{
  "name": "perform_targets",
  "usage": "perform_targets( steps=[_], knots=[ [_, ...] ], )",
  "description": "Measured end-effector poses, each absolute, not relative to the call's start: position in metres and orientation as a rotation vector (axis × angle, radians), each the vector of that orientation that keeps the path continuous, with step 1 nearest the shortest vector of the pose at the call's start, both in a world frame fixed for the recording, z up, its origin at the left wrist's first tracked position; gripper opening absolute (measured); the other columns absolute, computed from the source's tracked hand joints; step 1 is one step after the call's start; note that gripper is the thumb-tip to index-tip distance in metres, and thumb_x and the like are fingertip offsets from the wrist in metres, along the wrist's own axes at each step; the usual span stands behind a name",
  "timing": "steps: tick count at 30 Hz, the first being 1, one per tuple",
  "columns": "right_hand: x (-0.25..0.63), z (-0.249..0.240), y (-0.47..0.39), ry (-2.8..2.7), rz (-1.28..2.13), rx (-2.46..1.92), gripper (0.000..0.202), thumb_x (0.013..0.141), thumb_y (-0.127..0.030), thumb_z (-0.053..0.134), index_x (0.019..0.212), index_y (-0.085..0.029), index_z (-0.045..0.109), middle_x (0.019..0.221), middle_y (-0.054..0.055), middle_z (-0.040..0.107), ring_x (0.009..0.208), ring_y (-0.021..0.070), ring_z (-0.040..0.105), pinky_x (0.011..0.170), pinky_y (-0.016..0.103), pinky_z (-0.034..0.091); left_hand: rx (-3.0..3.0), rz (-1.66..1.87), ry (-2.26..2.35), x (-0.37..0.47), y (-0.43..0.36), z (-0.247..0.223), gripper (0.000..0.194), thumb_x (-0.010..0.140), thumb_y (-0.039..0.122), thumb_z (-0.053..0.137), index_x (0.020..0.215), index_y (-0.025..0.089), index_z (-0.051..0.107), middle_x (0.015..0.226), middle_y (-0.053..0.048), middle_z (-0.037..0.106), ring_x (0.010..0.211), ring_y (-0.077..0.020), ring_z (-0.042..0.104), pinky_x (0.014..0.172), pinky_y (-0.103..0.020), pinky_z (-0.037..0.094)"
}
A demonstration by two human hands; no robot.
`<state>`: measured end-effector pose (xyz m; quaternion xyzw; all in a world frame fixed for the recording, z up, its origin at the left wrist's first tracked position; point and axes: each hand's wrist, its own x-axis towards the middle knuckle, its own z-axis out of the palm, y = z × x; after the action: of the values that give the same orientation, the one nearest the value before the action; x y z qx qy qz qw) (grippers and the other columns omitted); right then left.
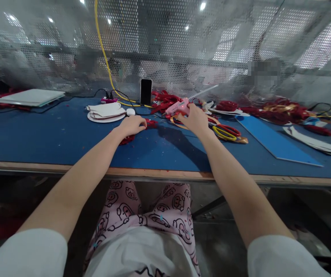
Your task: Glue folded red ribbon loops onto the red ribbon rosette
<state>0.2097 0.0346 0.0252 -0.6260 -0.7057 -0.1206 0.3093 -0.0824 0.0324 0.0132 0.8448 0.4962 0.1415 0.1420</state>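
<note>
My right hand (196,118) is wrapped round a pink hot glue gun (179,107), its nozzle pointing left and down. A long clear glue stick (204,91) juts from the gun's back end. Low over the table, my left hand (132,126) is closed with its fingertips at a piece of dark red ribbon (151,123). More red material (127,140) shows under that palm; whether the two are one piece is hidden. Just right of my right hand lie scissors with red and yellow handles (224,132), beside gold ribbon (242,141).
White card pieces (104,111) are stacked behind my left hand. A phone (146,92) stands upright at the back, near a yellow cable (104,54). Red ribbon heaps (283,109) and a blue board (275,138) lie right. A perforated metal screen (177,46) closes the back.
</note>
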Motion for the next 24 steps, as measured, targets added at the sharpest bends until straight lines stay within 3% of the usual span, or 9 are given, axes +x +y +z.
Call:
perform_targets(
  steps=[5, 13, 19, 24],
  knots=[
    [0.215, 0.023, 0.041, -1.784, -0.374, -1.662, 0.046, 0.087, -0.046, 0.061, 0.119, -0.013, 0.061, 0.115, 0.023, 0.068, 0.109, 0.0391, 0.062, 0.09, 0.05, 0.048, 2.464, 0.579, 1.265, -0.075, 0.023, 0.018, 0.027, 0.088, 0.036, 0.064, 0.101, 0.017, 0.078, 0.108, -0.009, 0.078, 0.099, -0.0215, 0.069, 0.092, -0.031, 0.047],
    [0.219, 0.028, 0.042, -1.908, -0.294, -1.642, 0.045, 0.083, -0.046, 0.067, 0.114, -0.014, 0.059, 0.104, 0.021, 0.068, 0.1, 0.038, 0.063, 0.082, 0.048, 0.049, 2.56, 0.444, 1.087, -0.064, 0.012, 0.016, 0.031, 0.088, 0.035, 0.065, 0.109, 0.019, 0.08, 0.113, -0.008, 0.078, 0.103, -0.0217, 0.07, 0.093, -0.03, 0.048],
    [0.217, 0.027, 0.034, -2.323, -0.217, -1.525, 0.029, 0.082, -0.038, 0.066, 0.102, -0.017, 0.06, 0.102, 0.016, 0.07, 0.089, 0.0297, 0.065, 0.071, 0.037, 0.045, 2.561, 0.547, 1.125, -0.068, 0.014, 0.015, 0.032, 0.082, 0.016, 0.059, 0.105, 0.018, 0.081, 0.109, -0.007, 0.079, 0.099, -0.0199, 0.07, 0.094, -0.03, 0.049],
    [0.218, 0.024, 0.035, -2.5, -0.232, -1.437, 0.026, 0.082, -0.033, 0.064, 0.102, -0.017, 0.059, 0.105, 0.016, 0.07, 0.091, 0.0285, 0.065, 0.07, 0.034, 0.044, 2.544, 0.596, 1.069, -0.066, 0.008, 0.017, 0.038, 0.075, 0.008, 0.053, 0.093, 0.02, 0.084, 0.097, -0.003, 0.081, 0.089, -0.018, 0.071, 0.089, -0.028, 0.051]
  ],
)
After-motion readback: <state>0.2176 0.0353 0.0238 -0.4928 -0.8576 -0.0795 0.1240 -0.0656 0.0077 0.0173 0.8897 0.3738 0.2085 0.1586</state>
